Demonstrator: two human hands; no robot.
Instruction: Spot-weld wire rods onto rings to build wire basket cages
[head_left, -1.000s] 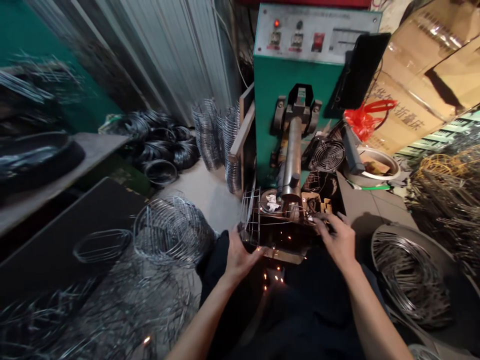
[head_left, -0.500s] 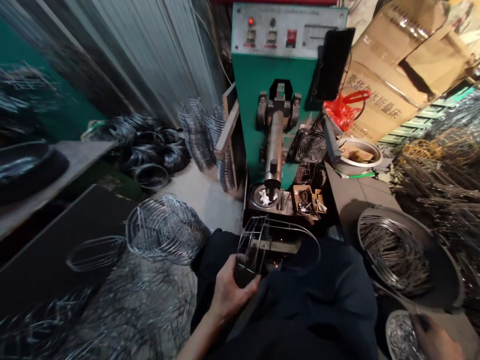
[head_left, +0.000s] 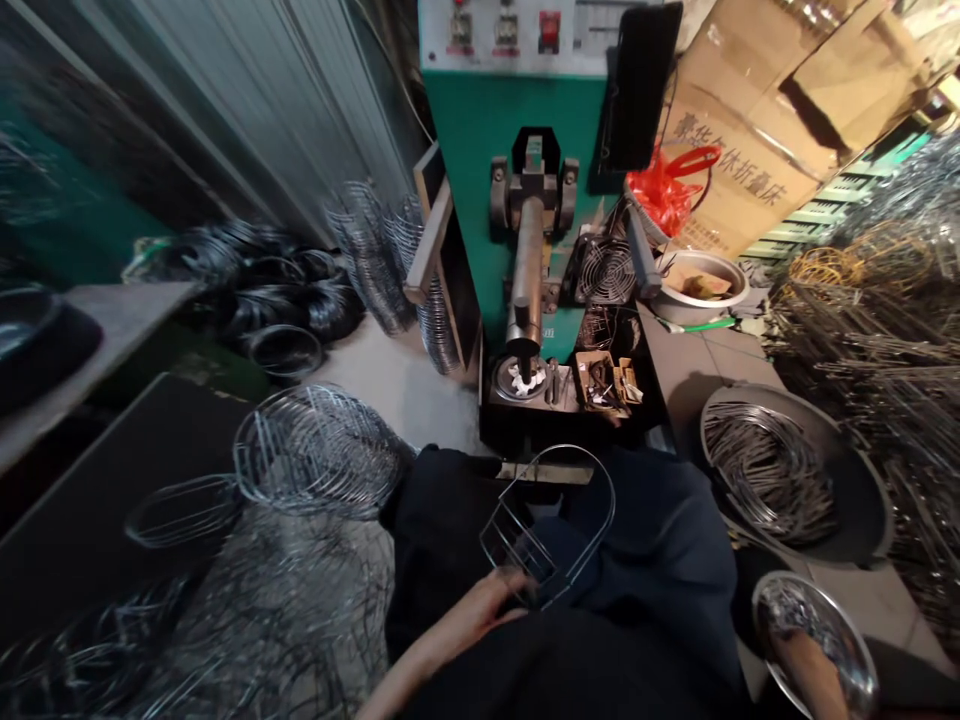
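Observation:
My left hand (head_left: 495,608) is closed on the lower left part of a wire frame (head_left: 609,500), a looped piece with several cross wires, held over my lap. My right hand (head_left: 811,668) reaches into a round metal bowl (head_left: 862,660) of small shiny pieces at the lower right; its fingers are hidden among them. Ahead of my knees stands a green machine (head_left: 480,130) with a thick metal cylinder (head_left: 529,250) pointing toward me.
A large dark pan (head_left: 862,500) of bent wires lies on the right. Stacked wire frames (head_left: 322,450) stand at my left knee. Cardboard boxes (head_left: 750,130) lean behind, and loose wire covers the lower left floor.
My left hand has drawn the wire frame back from the machine and tilted it. My right hand has moved into the metal bowl. The head view has shifted slightly.

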